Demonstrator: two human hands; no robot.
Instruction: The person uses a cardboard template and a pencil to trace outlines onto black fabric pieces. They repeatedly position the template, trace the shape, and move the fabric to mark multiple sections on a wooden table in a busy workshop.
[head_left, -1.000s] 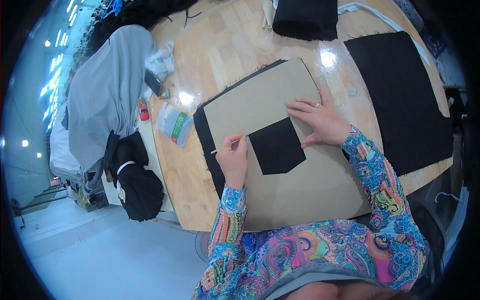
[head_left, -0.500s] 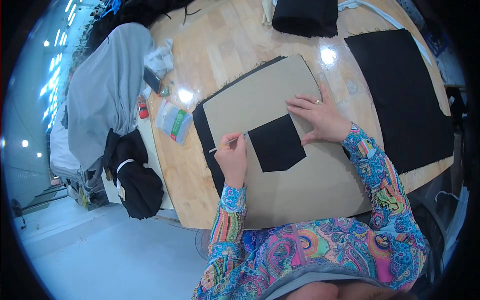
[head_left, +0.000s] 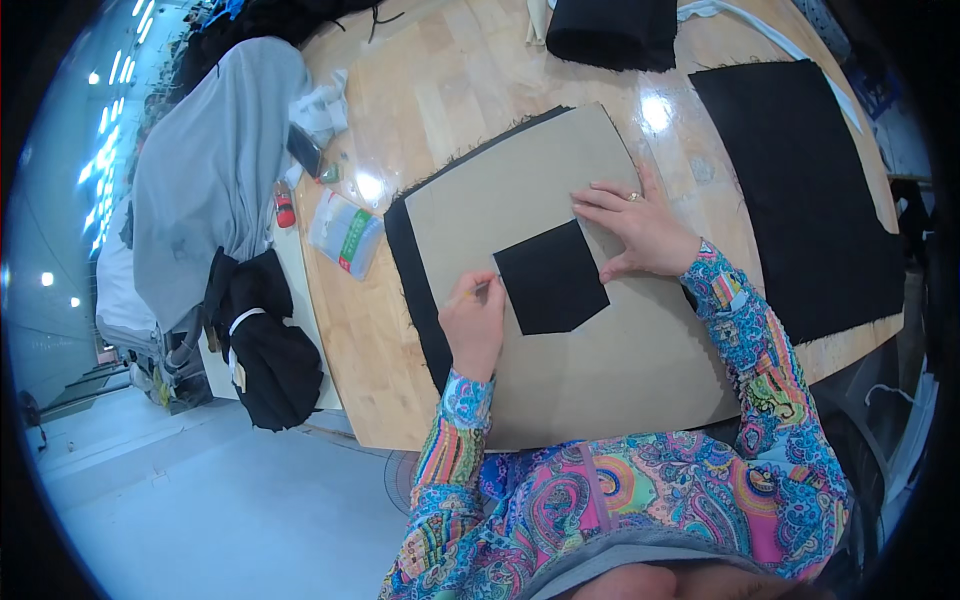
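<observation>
A large beige pattern board (head_left: pixel 590 385) lies over frayed black fabric (head_left: pixel 425 335) in front of me. In its middle is a black five-sided pocket shape (head_left: pixel 553 280); whether this is a cut-out or a piece on top, I cannot tell. My left hand (head_left: pixel 474 318) is closed in a pinch on a slim pale pen, now mostly hidden by the fingers, at the shape's left edge. My right hand (head_left: pixel 640 232), wearing a ring, rests flat with fingers spread on the board, its thumb at the shape's right edge.
Another black fabric panel (head_left: pixel 805 200) lies at the right, and a folded black bundle (head_left: pixel 612 35) at the back. Left of the board are a plastic packet (head_left: pixel 345 235), a phone (head_left: pixel 304 150), a red object (head_left: pixel 284 205) and grey cloth (head_left: pixel 225 170). A tied black bundle (head_left: pixel 270 350) hangs there.
My left hand has moved slightly right and down along the shape's left edge, and the pen has turned out of sight behind the fingers. The right hand stays on the board.
</observation>
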